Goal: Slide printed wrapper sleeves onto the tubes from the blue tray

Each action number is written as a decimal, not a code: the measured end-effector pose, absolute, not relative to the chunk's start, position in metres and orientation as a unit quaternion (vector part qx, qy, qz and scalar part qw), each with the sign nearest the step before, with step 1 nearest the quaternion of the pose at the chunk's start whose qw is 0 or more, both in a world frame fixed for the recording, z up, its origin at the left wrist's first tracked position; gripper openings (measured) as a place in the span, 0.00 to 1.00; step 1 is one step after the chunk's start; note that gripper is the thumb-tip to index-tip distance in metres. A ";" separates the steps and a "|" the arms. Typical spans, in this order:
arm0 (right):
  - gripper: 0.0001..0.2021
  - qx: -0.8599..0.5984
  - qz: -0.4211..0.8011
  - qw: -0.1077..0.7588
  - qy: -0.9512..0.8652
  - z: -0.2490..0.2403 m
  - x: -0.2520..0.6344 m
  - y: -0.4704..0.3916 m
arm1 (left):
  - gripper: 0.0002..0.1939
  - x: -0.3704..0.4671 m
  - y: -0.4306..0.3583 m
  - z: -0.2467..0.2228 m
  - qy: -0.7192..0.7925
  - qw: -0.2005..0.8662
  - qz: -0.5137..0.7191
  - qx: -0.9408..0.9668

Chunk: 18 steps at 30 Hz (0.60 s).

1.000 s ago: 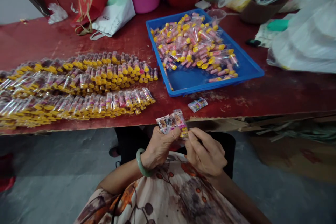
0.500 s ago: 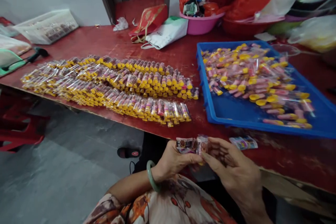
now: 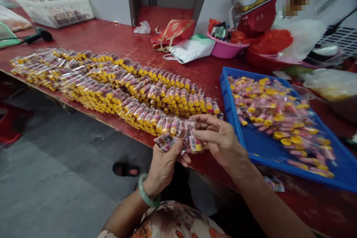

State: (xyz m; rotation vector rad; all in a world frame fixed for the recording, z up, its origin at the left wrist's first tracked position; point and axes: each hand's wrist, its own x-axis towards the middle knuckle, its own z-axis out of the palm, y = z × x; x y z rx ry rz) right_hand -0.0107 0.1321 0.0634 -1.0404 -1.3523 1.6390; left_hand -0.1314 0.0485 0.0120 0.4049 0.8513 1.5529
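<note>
My left hand (image 3: 164,163), with a green bangle at the wrist, pinches small printed labels (image 3: 164,141) between thumb and fingers. Beside it, my right hand (image 3: 220,137) has its thumb and fingers closed on a clear-wrapped tube (image 3: 195,142) with a yellow end and a barcode. Both hands are over the table's front edge, at the near end of the stacked rows of yellow-ended tubes (image 3: 97,87). Whether the held tube touches the stack, I cannot tell.
To the right lies a blue tray (image 3: 232,119) with loose pink tubes with yellow ends (image 3: 273,104). Printed labels (image 3: 275,184) lie by its front edge. Bags (image 3: 192,49), a pink basin (image 3: 225,47) and a white basket (image 3: 57,13) stand farther back on the red table.
Both hands have moved forward and left, from near my lap to the end of the stacked rows, carrying the tube and labels. The view has shifted too.
</note>
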 end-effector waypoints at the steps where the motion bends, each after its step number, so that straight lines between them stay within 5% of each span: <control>1: 0.18 -0.403 0.649 0.372 -0.528 0.064 -0.018 0.136 | 0.18 -0.136 0.049 0.014 0.370 0.611 0.680 0.167; 8: 0.14 -0.371 0.701 0.342 -0.505 0.052 -0.064 0.186 | 0.16 -0.159 0.048 0.015 0.390 0.582 0.706 0.102; 18: 0.12 -0.481 0.525 0.333 -0.619 0.045 -0.134 0.284 | 0.16 -0.177 0.038 0.005 0.404 0.567 0.712 0.086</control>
